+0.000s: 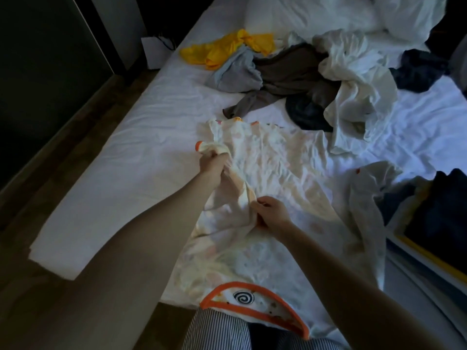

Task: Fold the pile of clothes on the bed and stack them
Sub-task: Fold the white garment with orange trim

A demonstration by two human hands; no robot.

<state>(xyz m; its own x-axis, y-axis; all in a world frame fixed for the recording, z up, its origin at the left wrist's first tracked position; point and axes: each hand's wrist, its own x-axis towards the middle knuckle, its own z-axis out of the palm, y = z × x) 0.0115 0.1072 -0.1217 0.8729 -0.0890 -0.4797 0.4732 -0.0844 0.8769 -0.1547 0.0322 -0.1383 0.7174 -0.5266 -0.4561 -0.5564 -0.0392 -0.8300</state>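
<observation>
1. Left hand [213, 164]: arm extended, fist closed on the garment's [273, 188] orange-trimmed sleeve.
2. Right hand [274, 213]: pinches a fold, apparently near the side seam.
3. Garment: spread on bed [141, 157].

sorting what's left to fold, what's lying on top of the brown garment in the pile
A grey garment overlaps the brown garment on one side, a crumpled white cloth on the other. What lies beneath is hidden.
</observation>
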